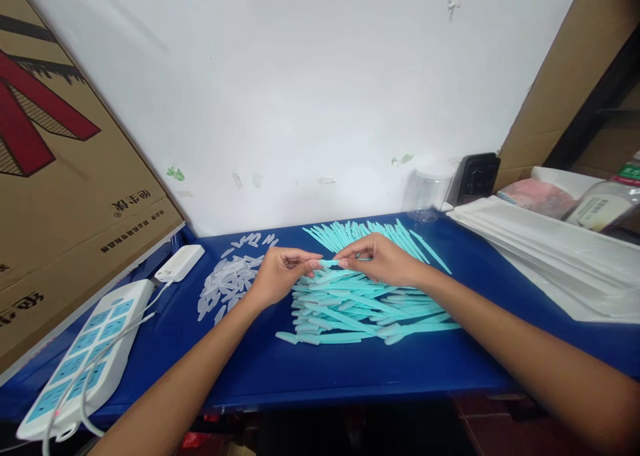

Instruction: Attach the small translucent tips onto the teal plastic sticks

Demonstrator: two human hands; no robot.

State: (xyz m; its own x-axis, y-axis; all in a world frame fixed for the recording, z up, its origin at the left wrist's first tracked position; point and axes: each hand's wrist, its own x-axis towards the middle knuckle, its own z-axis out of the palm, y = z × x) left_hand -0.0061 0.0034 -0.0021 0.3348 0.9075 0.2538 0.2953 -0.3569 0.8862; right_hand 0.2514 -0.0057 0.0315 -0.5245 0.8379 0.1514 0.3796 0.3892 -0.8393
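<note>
Both hands meet over a blue table [320, 369]. My left hand [280, 275] and my right hand [380, 259] each pinch an end of one thin teal plastic stick [329, 263], held level between them. Beneath lies a heap of the same teal sticks [350, 306], some with clear caps on one end. More uncapped teal sticks [365, 233] fan out behind my right hand. A pile of small clear plastic caps [227, 279] sits just left of my left hand.
A white power strip [85, 356] and a white adapter [179, 263] lie at the left, beside a leaning cardboard box [60, 176]. A stack of white bags [550, 256], a clear jar [427, 193] and a black device [475, 176] stand at the right. White wall behind.
</note>
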